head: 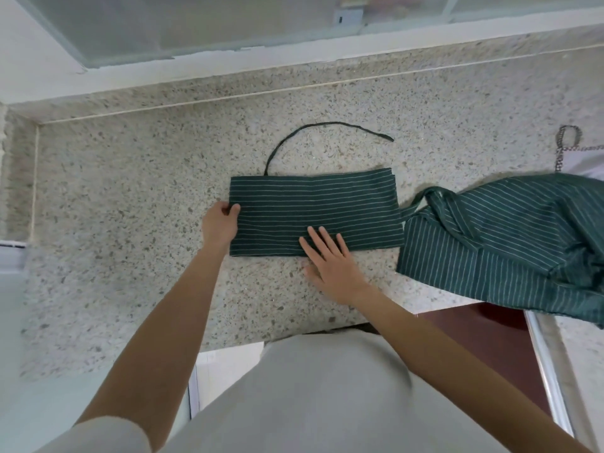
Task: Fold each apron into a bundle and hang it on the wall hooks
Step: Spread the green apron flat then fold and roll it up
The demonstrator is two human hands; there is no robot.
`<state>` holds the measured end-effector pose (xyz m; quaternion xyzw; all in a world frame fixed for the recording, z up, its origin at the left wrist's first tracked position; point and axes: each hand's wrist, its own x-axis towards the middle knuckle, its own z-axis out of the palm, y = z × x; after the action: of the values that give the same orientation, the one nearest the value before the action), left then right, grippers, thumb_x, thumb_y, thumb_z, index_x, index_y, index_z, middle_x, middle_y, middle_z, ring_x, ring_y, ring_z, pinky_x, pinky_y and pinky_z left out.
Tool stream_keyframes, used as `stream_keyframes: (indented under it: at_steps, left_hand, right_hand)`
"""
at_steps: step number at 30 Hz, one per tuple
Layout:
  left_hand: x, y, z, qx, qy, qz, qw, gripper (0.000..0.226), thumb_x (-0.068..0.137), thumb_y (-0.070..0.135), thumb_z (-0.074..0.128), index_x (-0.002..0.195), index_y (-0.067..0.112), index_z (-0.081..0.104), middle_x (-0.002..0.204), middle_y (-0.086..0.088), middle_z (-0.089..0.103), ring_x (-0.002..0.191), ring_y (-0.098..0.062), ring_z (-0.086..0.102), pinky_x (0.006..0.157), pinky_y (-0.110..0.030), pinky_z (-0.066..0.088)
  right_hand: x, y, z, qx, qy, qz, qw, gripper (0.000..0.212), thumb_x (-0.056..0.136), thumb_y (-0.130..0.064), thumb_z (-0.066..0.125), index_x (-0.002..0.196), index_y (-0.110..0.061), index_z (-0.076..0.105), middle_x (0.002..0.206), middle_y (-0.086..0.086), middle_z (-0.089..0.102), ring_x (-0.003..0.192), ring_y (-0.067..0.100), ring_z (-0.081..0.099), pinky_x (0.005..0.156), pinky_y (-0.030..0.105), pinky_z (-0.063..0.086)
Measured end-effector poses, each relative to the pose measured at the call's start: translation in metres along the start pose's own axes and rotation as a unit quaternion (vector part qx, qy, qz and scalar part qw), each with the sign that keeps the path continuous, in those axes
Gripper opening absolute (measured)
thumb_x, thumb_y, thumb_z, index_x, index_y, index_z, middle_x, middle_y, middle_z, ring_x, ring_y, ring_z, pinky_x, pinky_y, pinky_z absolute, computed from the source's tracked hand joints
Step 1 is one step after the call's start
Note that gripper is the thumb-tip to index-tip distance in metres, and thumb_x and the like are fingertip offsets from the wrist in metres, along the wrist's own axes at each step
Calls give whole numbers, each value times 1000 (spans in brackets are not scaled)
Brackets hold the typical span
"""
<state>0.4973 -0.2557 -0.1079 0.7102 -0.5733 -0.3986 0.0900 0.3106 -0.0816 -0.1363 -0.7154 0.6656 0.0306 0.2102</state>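
Note:
A dark green apron with thin white stripes (313, 204) lies folded into a flat rectangle on the speckled stone counter (130, 191). Its dark strap (313, 127) curls away behind it. My left hand (220, 223) pinches the folded apron's left edge, thumb on top. My right hand (330, 259) presses flat with straight fingers on the near edge of the fold. A second green striped apron (510, 237) lies crumpled to the right, partly hanging over the counter's front edge. No wall hooks are in view.
A white cloth with a patterned trim and loop (575, 155) lies at the far right. A frosted window (196, 24) with a white sill runs behind the counter. A dark red cabinet front (483, 341) sits below the counter on the right.

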Motion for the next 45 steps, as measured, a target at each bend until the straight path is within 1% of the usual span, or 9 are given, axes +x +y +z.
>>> stream_keyframes:
  at_steps: [3, 9, 14, 19, 22, 29, 34, 40, 45]
  left_hand:
    - [-8, -6, -6, 24, 25, 25, 999, 29, 96, 29, 48, 108, 4, 59, 104, -11, 64, 95, -27, 59, 82, -35, 45]
    - [-32, -33, -13, -54, -27, -10, 998, 30, 86, 22, 65, 109, 11, 49, 101, -7, 66, 82, -24, 66, 81, -43, 55]
    - [-59, -35, -4, -108, -17, 9, 994, 62, 82, 17, 70, 131, 19, 33, 107, 0, 55, 89, -16, 61, 74, -26, 49]
    - [-62, -36, 2, 69, 20, 229, 971, 43, 80, -9, 58, 118, 10, 52, 120, -8, 49, 93, -19, 59, 73, -26, 52]
    - [-62, -39, 8, 184, -41, 302, 934, 45, 80, 1, 65, 122, 11, 53, 110, -10, 56, 84, -24, 61, 70, -40, 53]
    - [-72, -16, 7, 200, -5, 533, 822, 19, 84, 25, 56, 99, 18, 66, 90, 0, 56, 68, -12, 55, 44, -21, 43]
    - [-60, 72, 4, 38, -7, 549, 835, 22, 88, 26, 59, 100, 10, 68, 106, -3, 63, 101, -11, 54, 89, -21, 42]
    - [-25, 176, 28, 7, -47, 439, 897, 24, 87, 28, 65, 108, 17, 67, 99, 10, 66, 89, -1, 61, 81, 0, 40]
    - [24, 202, 68, 29, -111, 334, 936, 20, 87, 26, 65, 104, 15, 65, 100, 1, 68, 92, -12, 63, 77, -8, 40]
  right_hand:
    - [-8, 5, 9, -38, 6, -16, 999, 58, 97, -45, 28, 149, -19, 20, 155, 4, 19, 143, 24, 14, 115, 51, 17]
    - [8, 29, -20, -122, 7, 31, 992, 53, 97, -50, 5, 147, -33, 15, 157, -3, 8, 145, 26, -3, 113, 57, -3]
    - [2, 45, -35, -56, 53, 59, 995, 59, 99, -46, 9, 134, -21, 50, 136, 4, 48, 129, 28, 39, 111, 46, 15]
    - [-11, 64, -33, -41, 45, 40, 997, 60, 96, -43, 14, 140, -14, 41, 141, 3, 43, 133, 23, 36, 117, 42, 11]
    - [-19, 81, -34, -41, 42, 51, 997, 59, 95, -43, 18, 146, -15, 30, 151, 0, 30, 143, 20, 18, 118, 40, 1]
    - [-37, 102, -31, 7, 77, 77, 994, 56, 94, -38, 48, 144, -21, 30, 152, -3, 28, 145, 15, 6, 118, 40, -3]
    - [-39, 98, -30, 176, 221, 173, 944, 40, 80, -20, 69, 119, -17, 62, 124, 9, 58, 127, 22, 36, 108, 44, 25]
    - [-26, 102, -36, 359, 301, 364, 805, 18, 84, -27, 69, 90, -11, 66, 87, -3, 56, 105, 25, 44, 94, 40, 31]
    - [-21, 117, -42, 314, 281, 429, 799, 25, 85, -36, 66, 95, -14, 68, 85, 5, 66, 100, 25, 44, 81, 29, 21]
